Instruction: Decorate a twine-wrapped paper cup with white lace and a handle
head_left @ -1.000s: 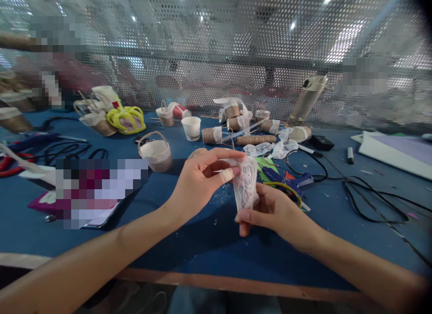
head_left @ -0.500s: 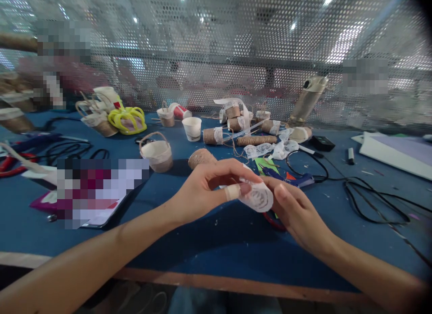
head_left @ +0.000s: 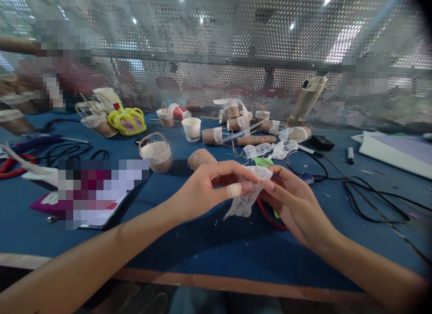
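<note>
Left hand (head_left: 204, 188), extended from lower left, pinches white lace (head_left: 241, 207) just right of centre. Right hand (head_left: 299, 201), angled from lower right, grips it thumb-to-fingers.

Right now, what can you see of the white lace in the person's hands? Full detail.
The white lace is a small, thin, soft-looking piece, partly see-through, with a patterned weave; the exact motif is blurred. It is crumpled at the top, where the left hand's thumb and fingers pinch it and the right hand's fingertips meet it. A loose end with an uneven edge hangs down in front, above the blue table. The fingers hide part of it.
</note>
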